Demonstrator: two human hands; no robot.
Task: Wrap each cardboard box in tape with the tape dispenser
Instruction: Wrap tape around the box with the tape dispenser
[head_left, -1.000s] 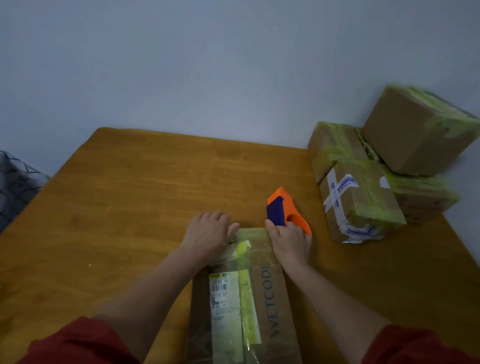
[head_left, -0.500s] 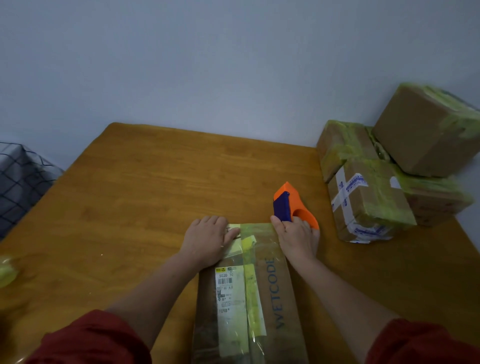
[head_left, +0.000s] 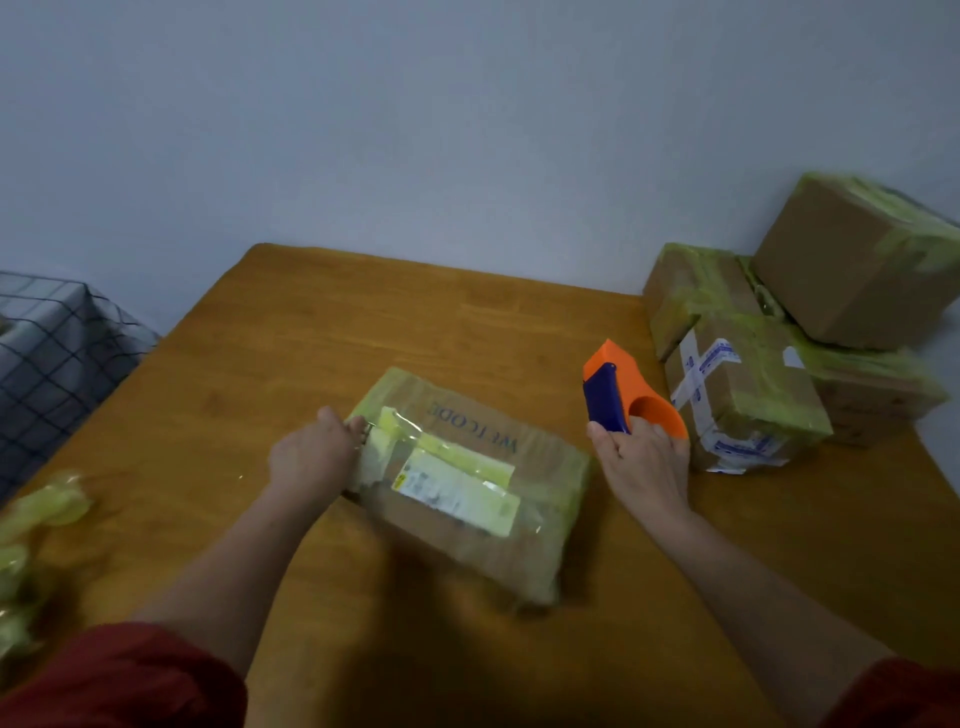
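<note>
The table (head_left: 467, 322) is wood, smooth with a soft satin sheen, and you can see the grain. The cardboard box (head_left: 467, 530) is matt brown board under shiny, wrinkly tape film, with a paper label (head_left: 457, 493) sealed beneath it. The tape dispenser (head_left: 628, 395) looks like smooth plastic, not very glossy. The stacked boxes (head_left: 743, 395) are the same deal: matt cardboard, glossy tape. On the left there's checked cloth (head_left: 57, 348) and a crumpled wad of shiny tape (head_left: 47, 506). The wall (head_left: 467, 130) is matt.

The flat, green-taped cardboard box (head_left: 467, 483) lies askew between the hands, its end gripped by the left hand (head_left: 311, 457); the right hand (head_left: 644, 462) holds the orange-and-blue tape dispenser (head_left: 623, 395).
</note>
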